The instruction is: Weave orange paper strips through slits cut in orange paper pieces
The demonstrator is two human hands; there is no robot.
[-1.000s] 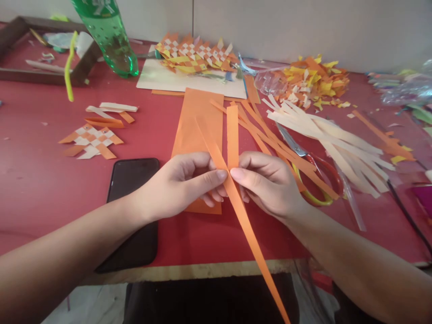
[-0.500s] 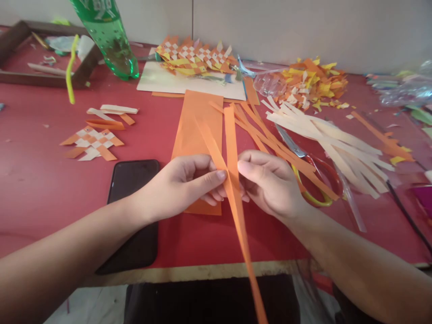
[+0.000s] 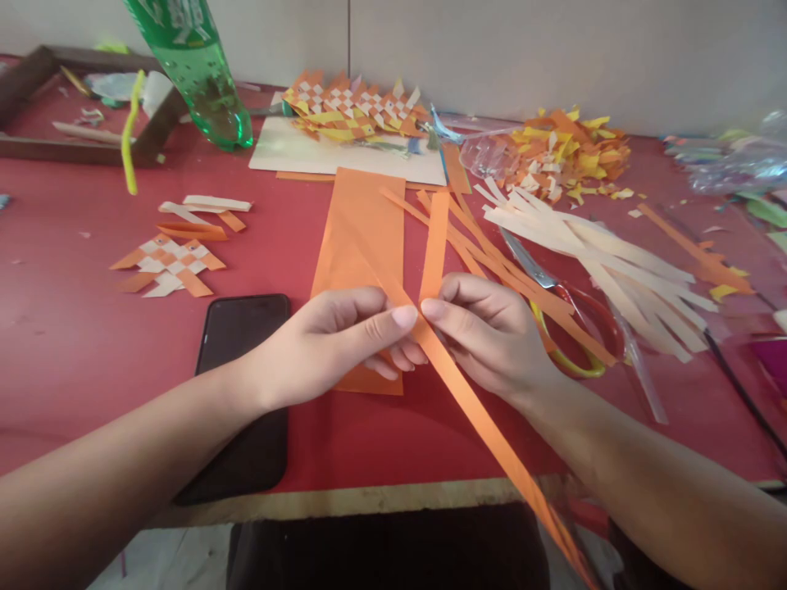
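An orange paper strip [image 3: 470,397] runs between my two hands, crossed or folded over at the fingertips, with its long tail hanging past the table's front edge. My left hand [image 3: 353,328] pinches it between thumb and fingers. Close beside, my right hand [image 3: 485,328] grips the crossing with its thumb, and a short orange end stands up above it. Whether this is one strip or two I cannot tell. Under the left hand lies an orange paper sheet [image 3: 366,229]. More orange strips [image 3: 510,279] and scissors [image 3: 590,328] lie to the right.
A phone [image 3: 246,393] lies by my left forearm. Woven paper fish [image 3: 169,262] lie at left, more [image 3: 357,106] on a white board [image 3: 276,152]. Cream strips [image 3: 590,246], paper scraps [image 3: 571,152], a green bottle [image 3: 209,90] and a dark frame [image 3: 74,147] surround the work.
The strip's tail has swung to the right. The right thumb has come closer to the left thumb, and the upright end now leans right, so the two parts cross at a wider angle.
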